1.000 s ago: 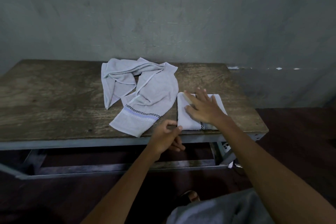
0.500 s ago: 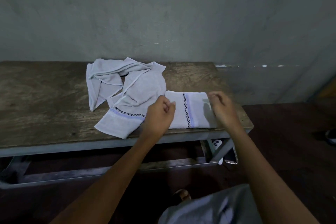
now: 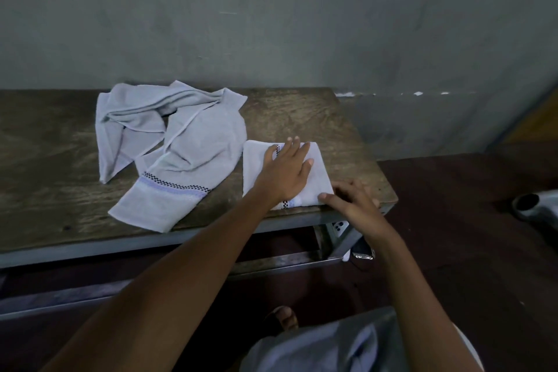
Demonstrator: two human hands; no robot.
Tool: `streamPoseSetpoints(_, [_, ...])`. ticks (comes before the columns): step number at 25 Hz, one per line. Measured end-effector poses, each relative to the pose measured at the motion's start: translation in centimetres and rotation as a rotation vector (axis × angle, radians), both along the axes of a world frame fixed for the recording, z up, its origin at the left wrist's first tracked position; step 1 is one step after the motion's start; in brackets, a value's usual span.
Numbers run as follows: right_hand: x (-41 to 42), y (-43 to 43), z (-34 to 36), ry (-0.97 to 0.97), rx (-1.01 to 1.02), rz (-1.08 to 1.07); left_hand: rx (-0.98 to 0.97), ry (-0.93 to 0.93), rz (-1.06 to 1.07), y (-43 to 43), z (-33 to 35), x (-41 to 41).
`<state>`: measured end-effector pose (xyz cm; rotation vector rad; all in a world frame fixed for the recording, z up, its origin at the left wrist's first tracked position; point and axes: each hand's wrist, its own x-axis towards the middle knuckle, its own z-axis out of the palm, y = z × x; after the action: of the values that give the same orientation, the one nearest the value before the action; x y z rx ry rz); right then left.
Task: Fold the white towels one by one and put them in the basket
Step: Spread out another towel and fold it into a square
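Folded towel (image 3: 317, 174), soft square, left hand (image 3: 285, 174) fingers flat atop, right hand (image 3: 357, 205) fingers curled, grip unclear

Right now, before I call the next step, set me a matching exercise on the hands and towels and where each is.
1. left hand
2. right hand
3. folded white cloth towel
4. crumpled white cloth towel

A. loose, left of the folded towel
B. touching the folded towel's near right corner
C. flat on top of the folded towel
D. neat rectangle on the brown wooden table

Pairs: 1-C, 2-B, 3-D, 4-A.
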<state>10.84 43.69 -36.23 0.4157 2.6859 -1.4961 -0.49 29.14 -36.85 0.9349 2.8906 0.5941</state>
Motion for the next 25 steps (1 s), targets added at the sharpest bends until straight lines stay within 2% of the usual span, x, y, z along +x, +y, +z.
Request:
streamPoseSetpoints(3, [0.2,0.1,0.4,-0.004,-0.069,0.000,0.038,0.024,0.015,-0.1,0.0,0.1])
streamPoseSetpoints(7, [0.3,-0.6,0.7,-0.044,-0.008,0.025,0.047,0.048,0.026,0.1,-0.2,0.0])
streamPoseSetpoints(10, [0.1,-0.9,1.0,-0.053,-0.091,0.026,0.051,0.036,0.021,0.1,-0.3,-0.1])
streamPoseSetpoints(15, [-0.2,-0.6,0.8,-0.140,0.009,0.073,0.011,0.016,0.071,0.1,-0.3,-0.4])
streamPoseSetpoints(18, [-0.5,-0.2,1.0,-0.173,0.050,0.013,-0.010,-0.015,0.091,0.2,-0.2,-0.6])
streamPoseSetpoints(22, [-0.7,-1.2,1.1,-0.021,-0.271,-0.017,0.006,0.012,0.102,0.4,-0.3,-0.7])
streamPoseSetpoints(25, [-0.5,-1.3,1.0,0.072,-0.397,-0.107,0.011,0.022,0.107,0.3,-0.3,-0.6])
